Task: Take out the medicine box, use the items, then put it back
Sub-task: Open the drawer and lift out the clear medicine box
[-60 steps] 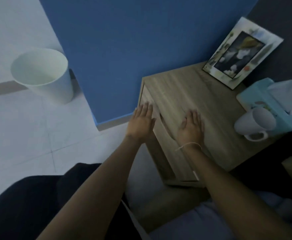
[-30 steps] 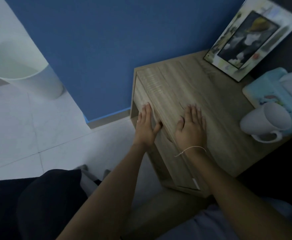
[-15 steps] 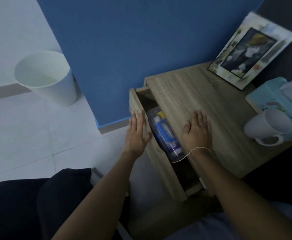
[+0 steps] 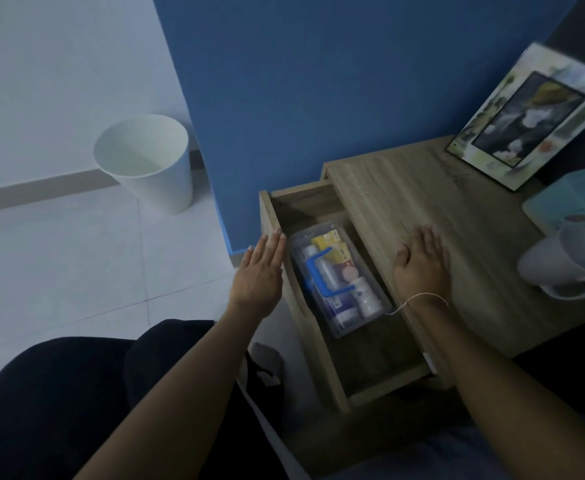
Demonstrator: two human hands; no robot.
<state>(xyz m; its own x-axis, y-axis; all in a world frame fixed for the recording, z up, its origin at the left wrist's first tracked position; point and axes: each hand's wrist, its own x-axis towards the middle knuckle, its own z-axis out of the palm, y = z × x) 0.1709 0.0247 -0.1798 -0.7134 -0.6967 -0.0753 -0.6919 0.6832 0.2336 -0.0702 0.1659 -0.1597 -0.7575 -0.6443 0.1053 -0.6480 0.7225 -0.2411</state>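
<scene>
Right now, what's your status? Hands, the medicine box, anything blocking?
Left hand open at drawer front, right hand flat on tabletop. Medicine box lying in open drawer, untouched. Nothing over it.

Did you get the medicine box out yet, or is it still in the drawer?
Not yet. The drawer is open. The medicine box lies inside, lid closed. The left hand is at the drawer front, the right hand flat on the nightstand. Lifting it out, using the items and putting it back remain.

A clear plastic medicine box [image 4: 336,282] lies in the open wooden drawer [image 4: 322,344]. On the surface [image 4: 464,230] right of it stand a white mug [image 4: 558,268] and, behind, a picture frame [image 4: 533,116].
</scene>
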